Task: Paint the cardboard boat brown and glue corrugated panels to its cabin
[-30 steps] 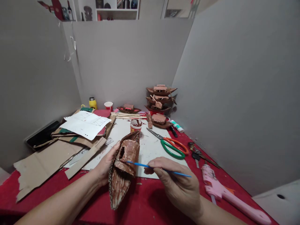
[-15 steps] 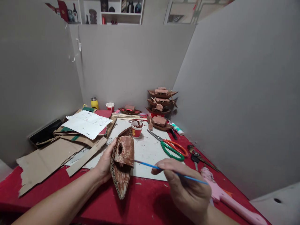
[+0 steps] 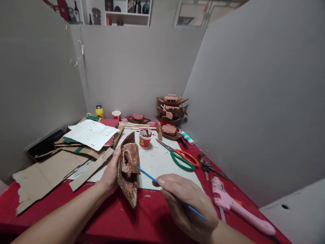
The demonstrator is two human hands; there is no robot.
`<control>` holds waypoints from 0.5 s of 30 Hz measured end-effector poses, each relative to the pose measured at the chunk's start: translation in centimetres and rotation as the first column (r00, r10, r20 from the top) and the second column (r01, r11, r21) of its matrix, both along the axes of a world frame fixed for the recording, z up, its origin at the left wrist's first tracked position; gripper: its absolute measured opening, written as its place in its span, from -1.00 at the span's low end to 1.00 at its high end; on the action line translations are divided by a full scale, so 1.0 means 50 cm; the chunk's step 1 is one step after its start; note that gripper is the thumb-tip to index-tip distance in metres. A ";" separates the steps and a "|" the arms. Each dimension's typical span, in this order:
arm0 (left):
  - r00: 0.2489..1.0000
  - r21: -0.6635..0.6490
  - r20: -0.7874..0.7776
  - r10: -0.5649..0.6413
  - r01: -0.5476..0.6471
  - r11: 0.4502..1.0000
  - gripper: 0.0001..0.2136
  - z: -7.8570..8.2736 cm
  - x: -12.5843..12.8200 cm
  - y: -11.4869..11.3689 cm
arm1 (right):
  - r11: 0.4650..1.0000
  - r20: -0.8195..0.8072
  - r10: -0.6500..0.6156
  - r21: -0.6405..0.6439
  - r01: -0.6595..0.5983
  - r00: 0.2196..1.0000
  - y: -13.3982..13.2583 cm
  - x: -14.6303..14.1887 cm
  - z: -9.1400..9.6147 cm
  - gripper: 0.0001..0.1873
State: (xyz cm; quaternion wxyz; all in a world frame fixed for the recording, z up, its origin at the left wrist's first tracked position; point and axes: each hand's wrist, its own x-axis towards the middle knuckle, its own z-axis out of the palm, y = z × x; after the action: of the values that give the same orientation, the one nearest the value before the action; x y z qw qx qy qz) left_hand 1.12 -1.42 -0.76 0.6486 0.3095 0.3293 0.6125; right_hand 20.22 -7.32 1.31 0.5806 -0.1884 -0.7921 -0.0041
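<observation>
My left hand [image 3: 109, 174] grips a brown-painted cardboard model boat [image 3: 128, 169] from its left side, holding it tilted on edge above the red table [image 3: 106, 217]. My right hand [image 3: 186, 201] pinches a thin blue paintbrush [image 3: 152, 177], whose tip touches the small cabin on the boat. A red paper cup of brown paint [image 3: 145, 138] stands just beyond the boat on a white sheet [image 3: 159, 162].
Scissors with green and orange handles [image 3: 181, 157] lie right of the sheet, a pink glue gun [image 3: 236, 206] and keys [image 3: 207, 164] further right. Finished model boats [image 3: 171, 110] are stacked at the back. Cardboard sheets and paper [image 3: 63, 159] fill the left side. Grey partitions enclose the table.
My left hand has turned the boat more on edge and drawn it slightly left. My right hand has swung the brush so its handle points down-right, tip still at the cabin.
</observation>
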 end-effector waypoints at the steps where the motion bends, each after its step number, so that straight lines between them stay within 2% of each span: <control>1: 1.000 0.012 -0.009 0.004 -0.004 1.000 -0.66 -0.001 -0.001 0.000 | 1.000 -0.024 -0.015 -0.008 0.015 1.000 0.006 0.001 -0.004 -0.57; 4: 1.000 0.032 -0.012 -0.014 0.015 0.999 -0.67 0.000 -0.002 -0.001 | 0.993 -0.148 -0.055 -0.110 0.039 0.987 0.030 0.007 -0.014 -0.55; 8: 0.997 0.029 -0.004 -0.083 0.083 0.996 -0.66 0.005 -0.003 -0.006 | 0.969 -0.231 -0.043 -0.245 -0.015 0.972 0.045 0.010 -0.020 -0.59; 12: 0.997 0.025 -0.006 -0.081 0.081 0.996 -0.65 0.005 -0.004 -0.007 | 0.984 -0.133 0.044 -0.163 -0.066 0.990 0.038 0.008 -0.020 -0.51; 15: 0.996 0.050 -0.062 -0.071 0.074 0.996 -0.63 -0.003 -0.007 -0.004 | 0.992 -0.105 0.039 -0.115 -0.051 0.994 0.036 0.008 -0.017 -0.48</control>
State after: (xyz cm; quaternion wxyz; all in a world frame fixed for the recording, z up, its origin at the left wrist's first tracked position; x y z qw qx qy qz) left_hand 0.77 -1.60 -0.93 0.6517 0.3564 0.3213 0.5873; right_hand 20.60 -5.52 0.47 0.6083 -0.2043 -0.7641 0.0654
